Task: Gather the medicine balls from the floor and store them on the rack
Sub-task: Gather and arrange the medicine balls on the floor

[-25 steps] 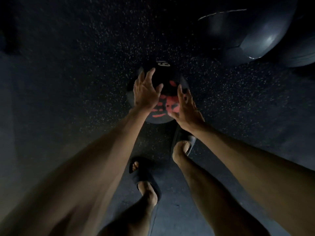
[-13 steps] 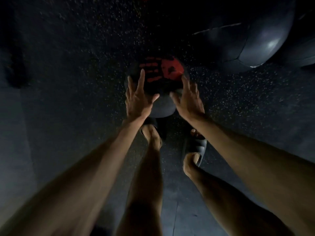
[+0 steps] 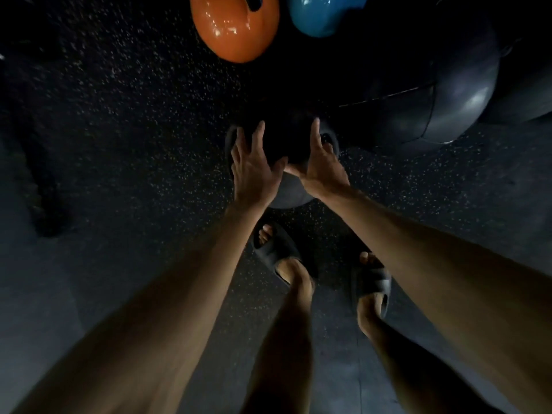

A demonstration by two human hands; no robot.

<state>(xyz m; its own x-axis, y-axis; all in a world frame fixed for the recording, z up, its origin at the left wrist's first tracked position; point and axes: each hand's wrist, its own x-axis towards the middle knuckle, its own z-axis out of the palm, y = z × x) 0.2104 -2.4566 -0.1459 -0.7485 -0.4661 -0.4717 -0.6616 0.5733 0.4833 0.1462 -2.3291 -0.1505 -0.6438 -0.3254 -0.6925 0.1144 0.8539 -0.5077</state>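
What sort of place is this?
Most likely a gym: dark speckled rubber floor, an orange kettlebell beside a blue one, and a large grey exercise ball.

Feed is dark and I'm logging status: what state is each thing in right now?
Black medicine ball: on floor, both hands on it.
Left hand: spread, open.
Right hand: spread, open.
Orange ball: untouched.
Blue ball: untouched.
Large grey ball: untouched.

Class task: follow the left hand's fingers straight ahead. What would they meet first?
The left hand already lies on the black medicine ball, so that comes first. Past it the line heads toward the orange ball, though depth is unclear.
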